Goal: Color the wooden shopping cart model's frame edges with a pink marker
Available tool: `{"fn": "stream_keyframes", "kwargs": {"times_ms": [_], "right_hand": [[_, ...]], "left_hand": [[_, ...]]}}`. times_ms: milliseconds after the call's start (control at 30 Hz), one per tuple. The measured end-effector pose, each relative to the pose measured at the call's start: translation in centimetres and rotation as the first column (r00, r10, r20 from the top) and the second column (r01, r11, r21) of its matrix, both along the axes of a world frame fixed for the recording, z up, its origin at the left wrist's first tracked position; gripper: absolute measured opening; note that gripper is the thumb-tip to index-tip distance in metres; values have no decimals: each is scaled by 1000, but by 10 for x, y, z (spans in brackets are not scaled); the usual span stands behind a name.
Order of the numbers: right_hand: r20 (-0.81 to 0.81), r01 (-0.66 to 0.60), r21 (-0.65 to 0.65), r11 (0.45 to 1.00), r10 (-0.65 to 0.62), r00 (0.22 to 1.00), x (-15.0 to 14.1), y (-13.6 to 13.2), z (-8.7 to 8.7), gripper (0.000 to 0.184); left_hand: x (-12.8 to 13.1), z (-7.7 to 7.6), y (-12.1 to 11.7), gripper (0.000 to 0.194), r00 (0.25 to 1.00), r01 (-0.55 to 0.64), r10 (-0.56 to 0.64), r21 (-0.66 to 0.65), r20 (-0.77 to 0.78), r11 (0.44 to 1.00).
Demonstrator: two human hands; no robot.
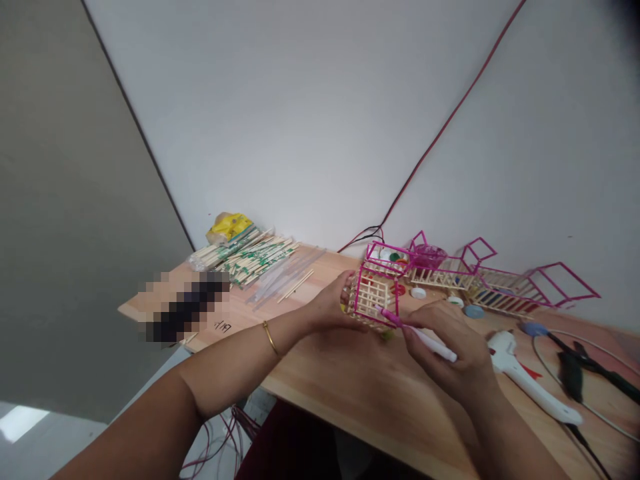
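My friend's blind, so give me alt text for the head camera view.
Left hand steadies a small stick basket while the right hand holds a pink-tipped brush to it. Stick frames and a glue gun lie to the right, wrapped chopsticks to the left.

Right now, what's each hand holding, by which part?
The left hand holds a pale wooden lattice box by its left side; the right hand holds a white, magenta-tipped brush by its handle.

Here we see a slim, shiny gold-coloured bangle (270,338) circling the wrist behind the left hand (331,305), the left forearm (233,373) and right forearm (503,423) both bare, and deep wine-red clothing (293,440) showing low down, dark in the shade.
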State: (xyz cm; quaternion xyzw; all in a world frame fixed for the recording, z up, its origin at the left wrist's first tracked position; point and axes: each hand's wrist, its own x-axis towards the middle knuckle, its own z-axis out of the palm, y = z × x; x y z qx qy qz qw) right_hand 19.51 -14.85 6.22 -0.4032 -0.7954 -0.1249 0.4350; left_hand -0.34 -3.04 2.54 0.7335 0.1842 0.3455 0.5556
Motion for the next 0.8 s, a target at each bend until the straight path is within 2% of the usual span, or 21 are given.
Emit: {"fn": "stream_keyframes", "kwargs": {"times_ms": [67,167,233,333,533,700,800], "right_hand": [[-32,44,8,999,-43,999,6,-1,-1,16],[-92,125,27,992,-122,988,13,-1,-2,13],[-121,177,20,984,-173,977,17,0,-3,8],[-126,219,-4,976,-218,968,20,2,-4,6],[-93,218,-28,975,-220,971,21,7,-7,9],[-72,208,-34,978,-210,975,22,8,-7,6],[-64,197,-39,980,-199,978,22,6,-5,5]], "left_hand": [[-2,-2,3,100,998,-53,53,0,-33,999],[-6,-9,8,117,967,-208,213,51,-136,977],[-8,-12,10,125,950,-239,255,109,-180,965],[-9,-11,10,132,964,-205,224,135,-142,969],[-10,-2,6,143,995,-76,74,-24,-65,997],[-9,-8,10,138,985,-143,154,123,-79,982],[-9,-10,12,133,985,-142,158,190,-71,971]]}}
